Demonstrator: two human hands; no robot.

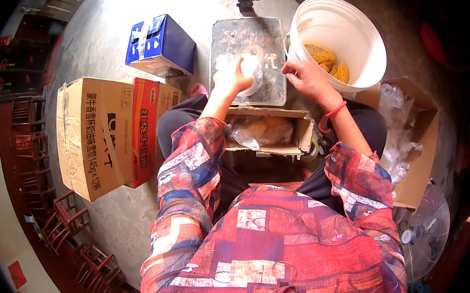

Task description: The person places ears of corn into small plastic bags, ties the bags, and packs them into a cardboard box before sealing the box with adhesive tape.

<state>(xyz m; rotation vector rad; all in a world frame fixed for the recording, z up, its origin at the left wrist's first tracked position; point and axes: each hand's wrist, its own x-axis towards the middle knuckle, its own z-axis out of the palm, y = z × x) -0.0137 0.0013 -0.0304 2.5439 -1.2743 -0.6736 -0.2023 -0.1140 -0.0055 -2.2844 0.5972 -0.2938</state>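
Observation:
My left hand [231, 78] is closed around a whitish, see-through plastic bag [250, 68], washed out by glare. It is over a worn dark-grey flat top [245, 34] in front of me. My right hand [311, 82] has its fingers curled beside the near-left rim of a white bucket [366, 39]. Whether those fingers pinch anything small cannot be made out. Several yellow corn cobs [325, 57] lie inside the bucket. Between my knees, an open cardboard box [303, 133] contains yellow pieces in clear plastic [261, 131].
To the left stand a blue box [170, 45], a large brown carton [85, 140] and a red carton [147, 125]. An open carton [423, 144] with clear plastic bags [397, 140] is at my right, a fan [428, 225] behind it. Wooden chairs [68, 215] line the far left.

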